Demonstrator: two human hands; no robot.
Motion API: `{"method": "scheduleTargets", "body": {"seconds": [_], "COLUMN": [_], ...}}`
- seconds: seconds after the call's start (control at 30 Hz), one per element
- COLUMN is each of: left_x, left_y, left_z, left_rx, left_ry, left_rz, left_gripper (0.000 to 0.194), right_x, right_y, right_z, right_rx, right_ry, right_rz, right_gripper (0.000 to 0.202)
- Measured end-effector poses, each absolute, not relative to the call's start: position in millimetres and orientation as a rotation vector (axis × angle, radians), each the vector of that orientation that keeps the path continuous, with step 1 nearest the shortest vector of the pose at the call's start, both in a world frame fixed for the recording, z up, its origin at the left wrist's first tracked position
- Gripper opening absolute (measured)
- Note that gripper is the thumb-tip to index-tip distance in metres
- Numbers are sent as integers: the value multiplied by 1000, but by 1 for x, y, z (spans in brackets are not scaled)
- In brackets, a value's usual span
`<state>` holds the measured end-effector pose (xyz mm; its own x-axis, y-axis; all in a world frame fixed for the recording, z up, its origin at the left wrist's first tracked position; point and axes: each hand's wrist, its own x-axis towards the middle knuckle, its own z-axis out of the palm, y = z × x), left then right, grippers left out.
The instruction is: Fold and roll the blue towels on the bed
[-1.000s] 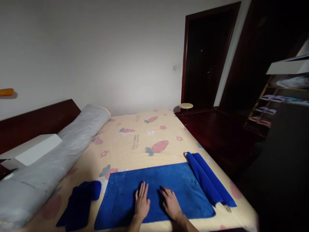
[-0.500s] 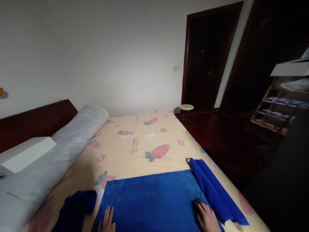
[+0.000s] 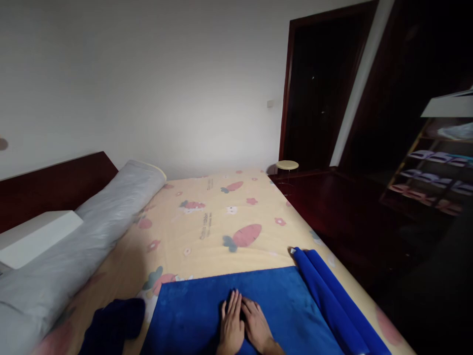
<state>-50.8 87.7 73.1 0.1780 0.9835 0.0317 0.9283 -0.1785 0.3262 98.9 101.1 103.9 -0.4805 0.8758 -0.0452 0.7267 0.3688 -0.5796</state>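
A blue plush cloth (image 3: 195, 305) lies spread flat on the bed, its near part cut off by the bottom of the view. On its middle rest my left hand (image 3: 232, 323) and my right hand (image 3: 257, 325), side by side with fingertips close together. Both are palm down with fingers stretched out, holding nothing. To the right of the cloth is a long, rolled or folded blue fabric piece (image 3: 336, 301) with a small white tag at its far end. A crumpled dark blue cloth (image 3: 114, 323) sits to the left.
The bed's patterned sheet (image 3: 207, 251) reaches toward the wall. Along the left lie a grey wrapped roll (image 3: 111, 212) and a white box (image 3: 40, 234), by the dark headboard (image 3: 66, 177). A round stool (image 3: 287, 165) and a slipper rack (image 3: 424, 158) stand beyond the right edge.
Both hands have moved inward from the left and right sides of the blue cloth to its middle, now side by side. The view has shifted slightly.
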Motion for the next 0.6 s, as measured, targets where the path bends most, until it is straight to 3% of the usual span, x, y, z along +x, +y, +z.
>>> {"method": "scheduleTargets", "body": {"seconds": [0.13,0.43,0.6], "left_x": [-75,-276,-249], "left_y": [88,33,45], "left_z": [64,40,52], "left_rx": [2257,1836,1857], "left_ry": [1800,2632,2690], "left_rz": [305,34,199], "left_gripper": [84,58,59], "right_x": [130,287,254], "right_y": [108,107,111], "right_z": [94,35,42], "right_rx": [-1462,-1776,-1775], "right_ry": [-2394,-2193,-2135], "right_rz": [773,344,311], "right_gripper": [59,54,53]}}
